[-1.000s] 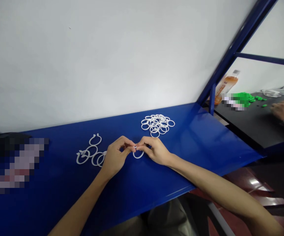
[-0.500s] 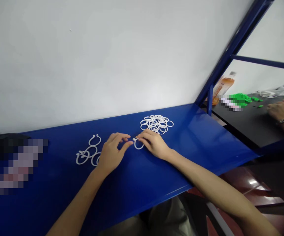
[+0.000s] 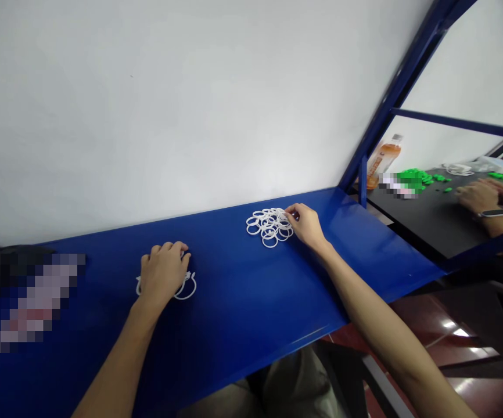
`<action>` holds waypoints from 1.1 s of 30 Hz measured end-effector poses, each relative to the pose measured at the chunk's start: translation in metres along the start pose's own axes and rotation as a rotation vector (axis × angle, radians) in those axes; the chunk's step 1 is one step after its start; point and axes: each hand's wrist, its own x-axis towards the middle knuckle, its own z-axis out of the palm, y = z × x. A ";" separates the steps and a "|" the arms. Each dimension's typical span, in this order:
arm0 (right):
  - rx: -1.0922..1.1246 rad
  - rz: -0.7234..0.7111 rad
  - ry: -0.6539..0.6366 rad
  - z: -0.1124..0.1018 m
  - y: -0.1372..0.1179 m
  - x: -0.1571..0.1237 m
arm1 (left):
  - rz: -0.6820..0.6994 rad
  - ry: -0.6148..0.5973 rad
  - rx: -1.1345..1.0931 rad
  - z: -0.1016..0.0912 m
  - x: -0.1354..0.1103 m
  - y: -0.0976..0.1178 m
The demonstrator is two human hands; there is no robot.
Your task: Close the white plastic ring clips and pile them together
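My left hand (image 3: 163,273) rests palm down on the blue shelf (image 3: 234,302), curled over a small group of white plastic rings (image 3: 188,286); most of these rings are hidden beneath it. My right hand (image 3: 306,223) reaches to the right edge of a pile of several white rings (image 3: 269,225), fingertips pinched at the pile. What the fingers hold, if anything, I cannot make out.
A white wall rises behind the shelf. A blue frame post (image 3: 391,98) stands at the right. Beyond it, a black table (image 3: 434,217) carries green parts (image 3: 417,177) and an orange bottle (image 3: 382,155); another person's hands (image 3: 482,194) work there. A blurred patch (image 3: 29,296) lies left.
Both hands have parted from the middle. The left went left and set the ring down among the finished group. The right went up to the loose pile.
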 end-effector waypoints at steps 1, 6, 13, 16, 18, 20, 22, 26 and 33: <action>-0.036 0.014 -0.009 -0.004 0.002 0.001 | 0.027 0.006 -0.042 0.002 0.000 0.001; -0.282 0.139 -0.026 -0.025 0.014 0.003 | 0.247 -0.051 -0.309 0.005 0.000 0.015; -0.429 0.307 -0.196 -0.037 0.019 0.002 | 0.260 0.074 -0.304 0.007 -0.003 0.023; -0.424 0.318 -0.255 -0.037 0.013 0.000 | 0.182 0.060 -0.171 0.011 -0.003 0.020; -0.426 0.329 -0.289 -0.036 0.010 -0.001 | 0.174 0.035 -0.123 0.014 -0.004 0.019; -0.433 0.341 -0.316 -0.034 0.007 -0.001 | 0.182 0.034 -0.096 0.014 -0.004 0.020; -0.442 0.354 -0.337 -0.033 0.005 -0.001 | 0.189 0.040 -0.080 0.013 -0.006 0.021; -0.469 0.394 -0.347 -0.032 0.001 -0.002 | 0.191 0.043 -0.116 0.009 -0.007 0.025; -0.518 0.405 -0.279 -0.034 -0.002 -0.004 | 0.155 0.023 -0.461 -0.004 -0.010 0.035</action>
